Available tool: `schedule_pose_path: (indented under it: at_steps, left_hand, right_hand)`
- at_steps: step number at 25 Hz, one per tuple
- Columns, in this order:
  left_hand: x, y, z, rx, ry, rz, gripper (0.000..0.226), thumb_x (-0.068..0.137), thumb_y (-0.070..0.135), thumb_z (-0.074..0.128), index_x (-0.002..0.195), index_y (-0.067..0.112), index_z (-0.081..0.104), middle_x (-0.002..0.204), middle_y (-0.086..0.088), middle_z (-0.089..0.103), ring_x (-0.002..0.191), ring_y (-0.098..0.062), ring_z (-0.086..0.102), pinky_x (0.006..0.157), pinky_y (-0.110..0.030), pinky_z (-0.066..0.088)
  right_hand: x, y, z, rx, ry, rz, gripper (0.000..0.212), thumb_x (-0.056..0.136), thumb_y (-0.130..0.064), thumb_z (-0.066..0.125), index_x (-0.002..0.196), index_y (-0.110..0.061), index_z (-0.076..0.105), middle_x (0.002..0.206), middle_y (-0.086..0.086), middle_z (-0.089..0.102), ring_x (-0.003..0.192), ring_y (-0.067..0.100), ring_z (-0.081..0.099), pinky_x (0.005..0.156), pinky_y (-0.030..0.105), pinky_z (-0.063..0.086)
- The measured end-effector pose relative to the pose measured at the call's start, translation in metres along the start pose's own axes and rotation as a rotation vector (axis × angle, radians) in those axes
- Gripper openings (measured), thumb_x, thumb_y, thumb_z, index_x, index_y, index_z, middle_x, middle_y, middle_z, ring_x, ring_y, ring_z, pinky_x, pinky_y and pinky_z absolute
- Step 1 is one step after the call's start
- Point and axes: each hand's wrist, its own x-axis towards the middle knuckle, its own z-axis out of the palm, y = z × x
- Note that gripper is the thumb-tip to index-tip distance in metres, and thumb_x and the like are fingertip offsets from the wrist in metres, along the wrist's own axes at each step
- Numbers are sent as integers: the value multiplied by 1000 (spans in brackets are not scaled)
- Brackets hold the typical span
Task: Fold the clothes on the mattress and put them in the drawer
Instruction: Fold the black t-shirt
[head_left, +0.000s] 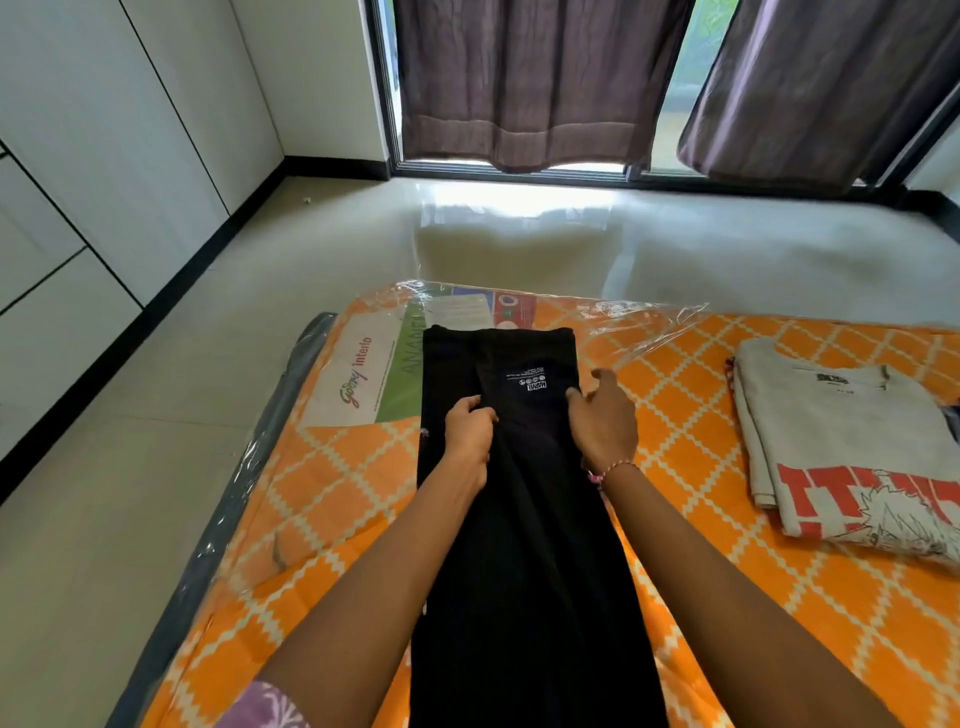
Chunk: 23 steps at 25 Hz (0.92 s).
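Two hands on the long black shirt (524, 519): left hand (467, 431) pinches soft cloth, right hand (605, 423) presses, grip loose.

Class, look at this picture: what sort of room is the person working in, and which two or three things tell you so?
Most likely a bedroom in a home. A mattress still in its plastic wrap lies on the tiled floor, tall white cupboards line the wall, and dark curtains hang over a low window.

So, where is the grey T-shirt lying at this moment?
In the head view the grey T-shirt lies folded on the right side of the mattress, apart from the black garment that both hands are working on in the middle.
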Motion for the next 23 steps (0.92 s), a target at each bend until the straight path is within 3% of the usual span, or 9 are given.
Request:
schedule_pose_path:
  at_steps: [3, 5, 8, 11, 13, 16, 19, 21, 23]
  left_hand:
    - [-18, -3, 1, 114, 84, 84, 44, 94, 16, 53, 136, 13, 40, 114, -9, 58, 102, -24, 59, 96, -43, 49]
    - [-45, -15, -10, 251, 155, 108, 48, 92, 17, 57, 137, 16, 38, 98, -1, 58, 89, -17, 59, 87, -39, 54]
    - [-95, -49, -28, 334, 152, 78, 30, 91, 23, 59, 118, 12, 53, 80, -1, 61, 69, -14, 62, 66, -32, 57]
    - [-134, -73, -30, 785, 102, 64, 27, 85, 44, 62, 94, 18, 61, 79, 0, 66, 77, -19, 67, 74, -35, 56]
    - [-148, -84, -26, 1038, 124, 143, 18, 87, 38, 60, 91, 20, 61, 89, 1, 64, 85, -20, 64, 74, -32, 52]
    - [-159, -87, -29, 704, 184, 135, 13, 94, 26, 51, 86, 19, 58, 93, -4, 62, 84, -20, 61, 78, -37, 53]
    - [-176, -88, -44, 230, 226, -61, 22, 97, 26, 48, 76, 21, 50, 85, -6, 60, 75, -19, 60, 73, -36, 56]
    - [-184, -93, -52, 310, 146, -97, 21, 94, 29, 56, 78, 17, 55, 83, -5, 60, 75, -18, 60, 71, -34, 53]
    - [-198, -93, -55, 536, 55, -77, 16, 89, 27, 63, 90, 11, 61, 92, -7, 63, 87, -20, 62, 77, -35, 53]
  right_hand:
    - [-6, 20, -3, -216, -161, -166, 44, 94, -31, 56, 132, -10, 46, 124, 14, 52, 108, 32, 54, 79, 35, 43]
    - [-11, 18, -14, -64, -163, -138, 41, 97, -25, 52, 134, -9, 46, 120, 16, 56, 107, 32, 55, 83, 36, 43]
    - [-53, 23, -33, 126, -39, -141, 33, 95, -10, 50, 128, -8, 53, 118, 15, 58, 108, 29, 55, 87, 32, 40]
    - [-146, 35, -44, 28, 73, -271, 29, 88, -5, 58, 116, -9, 63, 114, 12, 60, 107, 30, 54, 87, 37, 41]
    - [-203, 45, -50, -50, 61, -301, 31, 85, -6, 64, 115, -12, 64, 117, 9, 61, 108, 28, 57, 88, 38, 41]
    - [-255, 55, -58, -144, 24, -347, 38, 83, -10, 69, 121, -13, 64, 128, 7, 60, 119, 24, 56, 100, 41, 39]
    - [-282, 58, -70, -190, -272, -395, 45, 96, -30, 53, 140, -23, 45, 148, -3, 41, 138, 10, 34, 115, 32, 21]
    - [-296, 62, -74, -235, -452, -426, 51, 99, -39, 42, 148, -27, 30, 156, -6, 23, 145, 7, 17, 117, 27, 14]
    - [-310, 64, -81, -322, -465, -437, 56, 100, -40, 38, 151, -26, 19, 160, -3, 13, 147, 10, 9, 118, 29, 11]
